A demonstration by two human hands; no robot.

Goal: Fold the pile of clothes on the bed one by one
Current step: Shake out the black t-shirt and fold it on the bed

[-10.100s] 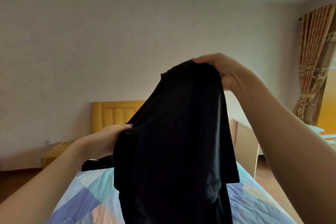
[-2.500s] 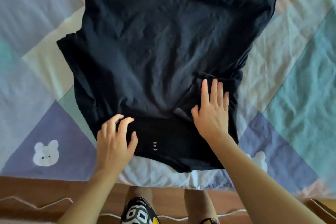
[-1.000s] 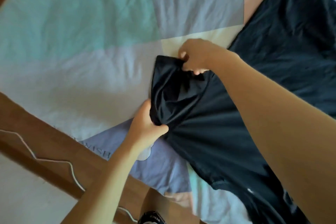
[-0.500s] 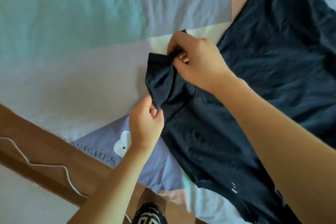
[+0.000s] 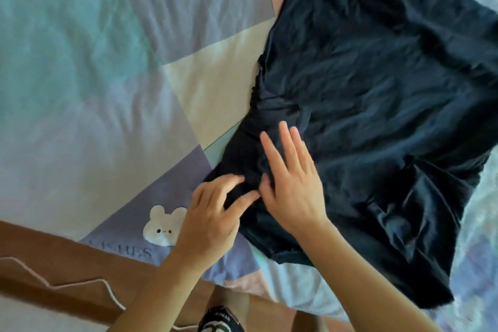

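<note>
We see the dark shirt lying flat on the bed, its long axis running away from us. The right hand presses flat on its near-left corner; the left hand apparently pinches that folded edge.

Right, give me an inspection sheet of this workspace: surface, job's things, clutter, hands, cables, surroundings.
Surface: bed sheet, pastel patchwork, wrinkled, with a white bunny print near the edge.
Job's things: dark shirt spread flat on the sheet, one sleeve folded in over the body; no pile in view.
Clutter: nothing seen.
Hands: right hand flat, fingers straight, pressing the folded sleeve; left hand beside it, fingers bent on the shirt's edge, grip unclear.
Cables: white cord lying on the brown floor.
Surroundings: brown floor beside the bed; the person's legs at the bottom edge.
</note>
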